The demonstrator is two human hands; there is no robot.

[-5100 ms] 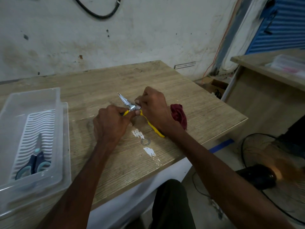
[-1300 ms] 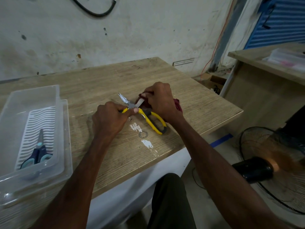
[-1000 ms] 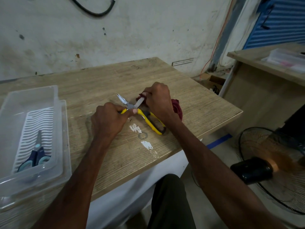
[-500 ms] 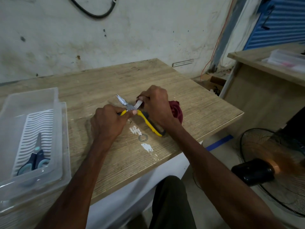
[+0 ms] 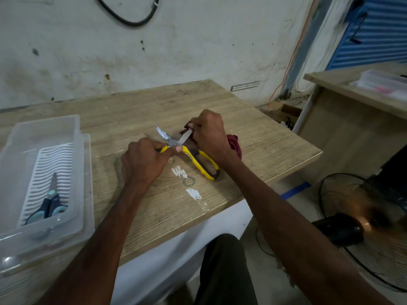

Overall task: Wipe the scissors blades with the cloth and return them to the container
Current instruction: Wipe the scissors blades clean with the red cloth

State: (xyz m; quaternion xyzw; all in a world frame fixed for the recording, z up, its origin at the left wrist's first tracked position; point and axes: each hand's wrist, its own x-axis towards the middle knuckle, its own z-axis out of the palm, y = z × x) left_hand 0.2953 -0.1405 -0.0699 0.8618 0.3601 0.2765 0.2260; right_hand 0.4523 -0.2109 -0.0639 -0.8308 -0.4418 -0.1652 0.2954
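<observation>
Now the scissors [image 5: 176, 142] lie spread open mid-table, blades pointing far and handles near-right. The left hand [image 5: 143, 161] grips one handle. The right hand [image 5: 209, 133] pinches the cloth [image 5: 234, 145] round the right blade. The container [image 5: 13, 137] sits well left, nearer the left hand.

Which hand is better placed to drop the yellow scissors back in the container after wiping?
Probably left. The left hand grips the scissors by a handle, and the container sits on its side. The right hand holds the cloth.
</observation>
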